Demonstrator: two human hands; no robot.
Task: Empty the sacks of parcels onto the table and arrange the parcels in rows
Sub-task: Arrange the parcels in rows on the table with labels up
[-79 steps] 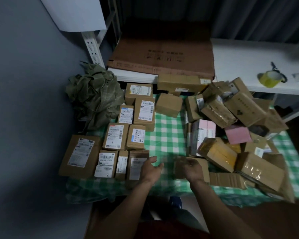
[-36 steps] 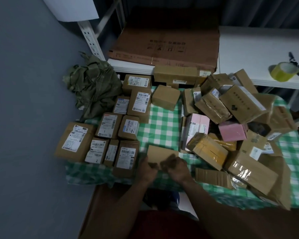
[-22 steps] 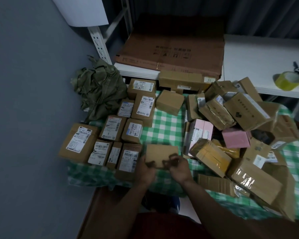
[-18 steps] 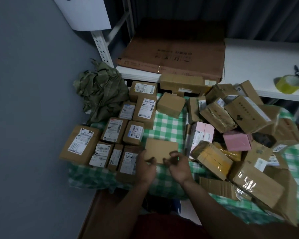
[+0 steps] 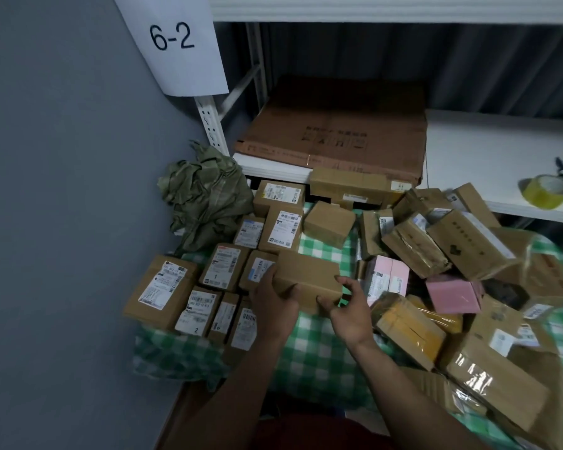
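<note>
A plain brown parcel [image 5: 307, 276] is held over the green checked table [image 5: 316, 352], beside the labelled parcels. My left hand [image 5: 273, 298] grips its left end, and my right hand [image 5: 346, 306] pinches its near right corner between thumb and fingers. Labelled brown parcels [image 5: 220, 266] lie in rows on the left part of the table. A jumbled heap of brown, pink [image 5: 452, 293] and yellow [image 5: 407, 329] parcels covers the right part. An empty green sack [image 5: 205, 196] lies crumpled at the back left.
A grey wall runs close along the left. Behind the table stands a white shelf [image 5: 488, 157] with a large flat carton [image 5: 335, 125] and a roll of yellow tape [image 5: 545, 190]. A paper sign marked 6-2 [image 5: 173, 40] hangs above.
Both hands picked the plain parcel up from the table's near edge and carried it forward and up, to beside the second row of labelled parcels. The view tilted upward.
</note>
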